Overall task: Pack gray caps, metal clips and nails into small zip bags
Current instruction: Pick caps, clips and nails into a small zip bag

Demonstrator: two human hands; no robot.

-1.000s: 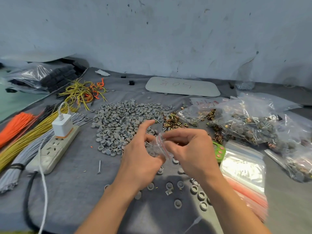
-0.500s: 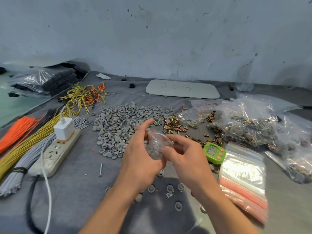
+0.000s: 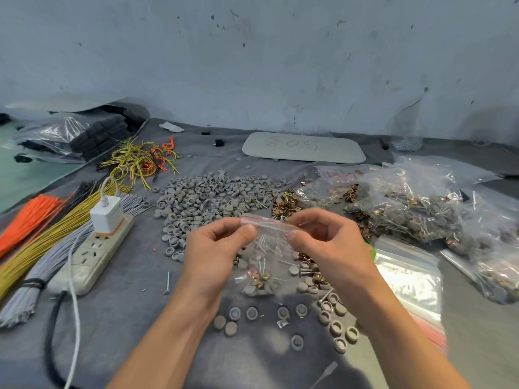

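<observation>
Clear plastic with a red zip strip is what we see at the middle of the scene: a small zip bag (image 3: 264, 256) held up over the gray cloth of the bench (image 3: 118, 318). The left hand (image 3: 213, 254) pinches the left end of the strip between thumb and forefinger. The right hand (image 3: 334, 248) pinches the right end the same way, its other fingers curled. Inside the bag we make out thin nails near the top, with a few brass-coloured clips and gray caps settled at the bottom.

Just beyond the hands lies the big pile of gray caps (image 3: 213, 197), and touching its right edge is a smaller heap of metal clips (image 3: 285, 204). More loose caps (image 3: 334, 324) sit scattered on the near side, under the wrists, and a single nail (image 3: 167, 282) lies left of the left hand.

To the right we see filled bags (image 3: 407, 209) heaped together, and nearer, a stack of empty zip bags (image 3: 407, 276).

On the left a power strip (image 3: 92, 256) carries a white charger (image 3: 106, 216), beside bundles of orange wires (image 3: 25, 220), yellow wires (image 3: 56, 240) and gray wires (image 3: 42, 276). At the far edge, by the wall, lies a pale board (image 3: 303, 147) with red writing we cannot read.
</observation>
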